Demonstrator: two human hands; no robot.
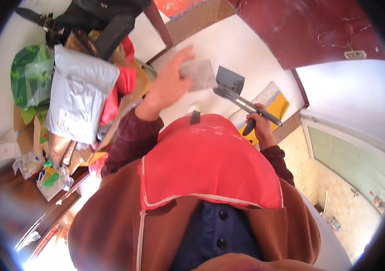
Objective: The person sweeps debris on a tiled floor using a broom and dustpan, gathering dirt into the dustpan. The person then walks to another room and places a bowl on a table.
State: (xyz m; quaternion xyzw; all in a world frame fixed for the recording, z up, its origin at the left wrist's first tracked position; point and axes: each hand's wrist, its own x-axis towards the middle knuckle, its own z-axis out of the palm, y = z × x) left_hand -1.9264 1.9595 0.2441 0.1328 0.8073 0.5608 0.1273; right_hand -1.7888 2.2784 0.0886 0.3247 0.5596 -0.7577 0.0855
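Note:
My right hand (261, 125) is closed around the dark handles of long grey kitchen utensils, a spatula or turner with a wide flat blade (230, 80) and what looks like a spoon or tongs (236, 98). To the left, my left hand (172, 81) is raised with its fingers apart, blurred. Close by its fingertips is a blurred greyish flat piece (199, 75), perhaps a cloth; whether the hand touches it, I cannot tell. A red apron (212, 159) covers my front.
Piled at the left are a grey plastic mailer bag (80, 91), a green plastic bag (29, 76), cardboard boxes and a black bag (87, 17). A dark red door (304, 30) stands at the upper right, a pale-framed door (344, 152) at the right. A yellow-edged mat (277, 108) lies beyond my right hand.

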